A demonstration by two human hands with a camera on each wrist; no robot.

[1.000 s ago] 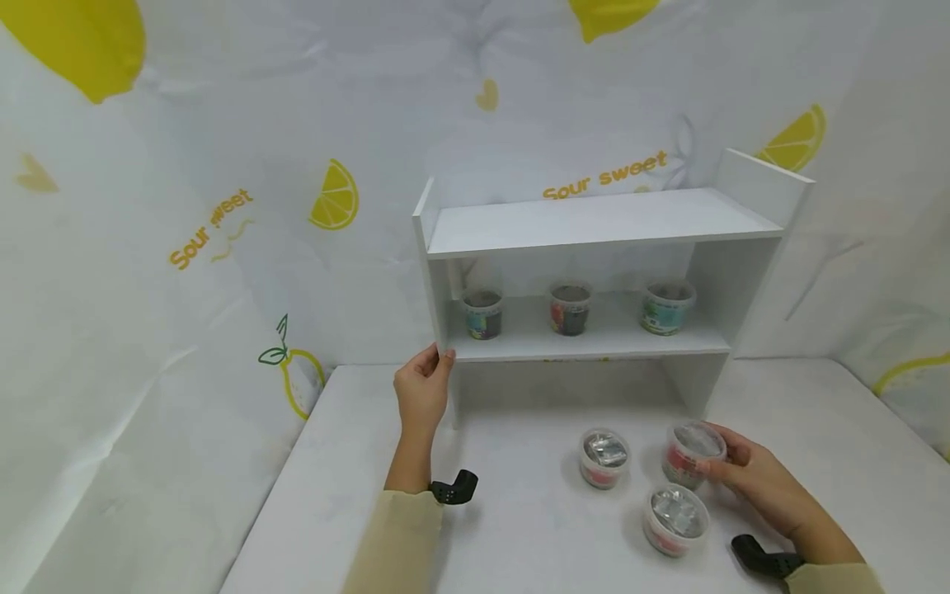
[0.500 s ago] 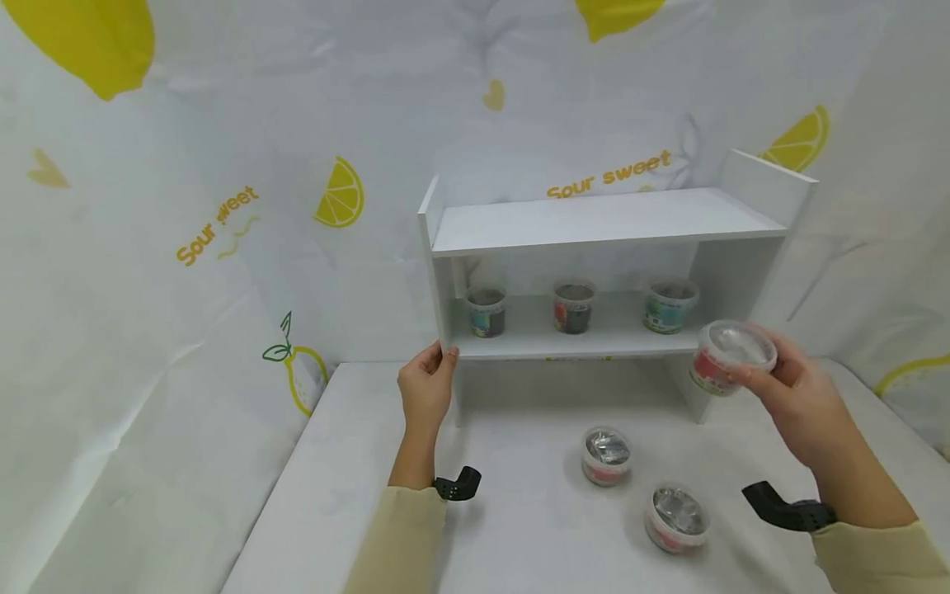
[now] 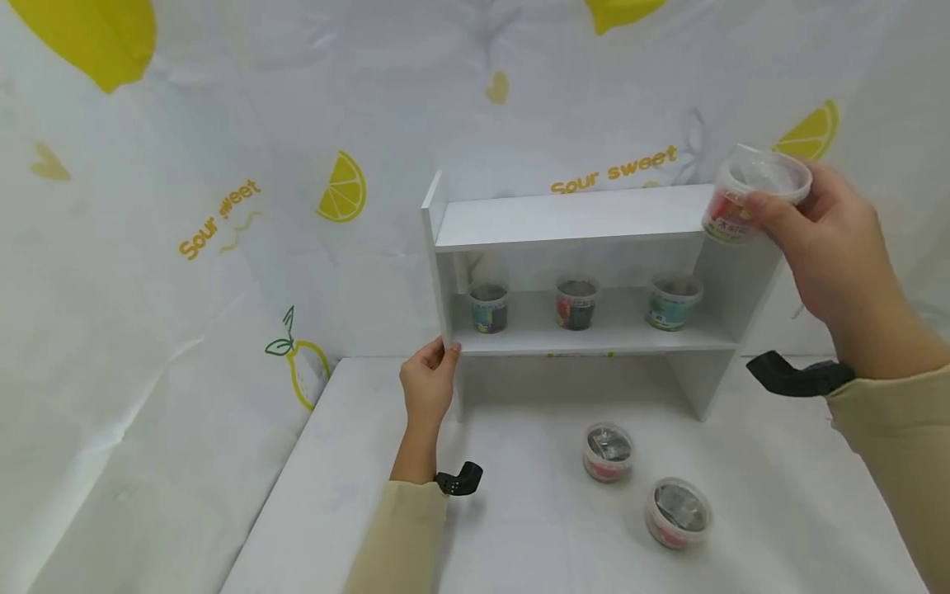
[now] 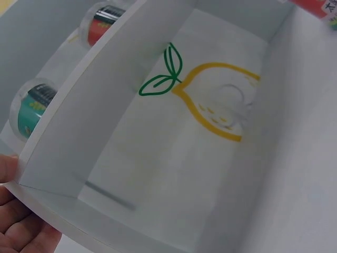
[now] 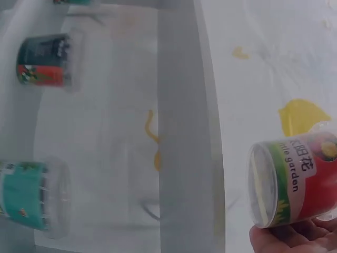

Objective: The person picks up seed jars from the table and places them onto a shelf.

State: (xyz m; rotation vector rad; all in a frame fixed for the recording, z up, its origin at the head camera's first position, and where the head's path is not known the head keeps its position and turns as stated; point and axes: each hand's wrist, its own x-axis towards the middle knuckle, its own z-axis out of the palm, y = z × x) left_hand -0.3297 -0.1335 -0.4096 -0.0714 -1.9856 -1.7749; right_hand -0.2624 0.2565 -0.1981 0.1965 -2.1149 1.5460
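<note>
My right hand (image 3: 846,247) holds a clear plastic cup (image 3: 731,216) with a red printed label, up beside the right end of the white shelf (image 3: 571,219), overlapping its top board in the head view. In the right wrist view the label on this cup (image 5: 303,179) reads "little garden", and fingers curl under it. My left hand (image 3: 429,384) pinches the shelf's left side panel at middle-board height, thumb in front. The left wrist view shows its fingers around the panel's edge (image 4: 39,208).
On the middle board stand a blue-and-dark cup (image 3: 489,309), a red-and-dark cup (image 3: 576,305) and a teal cup (image 3: 674,304). Two red-labelled cups (image 3: 608,454) with silvery packets inside stand on the white table (image 3: 534,511), in front of the shelf. A lemon-printed sheet (image 3: 260,124) hangs behind.
My right hand has lifted the red-labelled cup from the table, up past the middle board to the top board's height. My left hand has stayed on the side panel.
</note>
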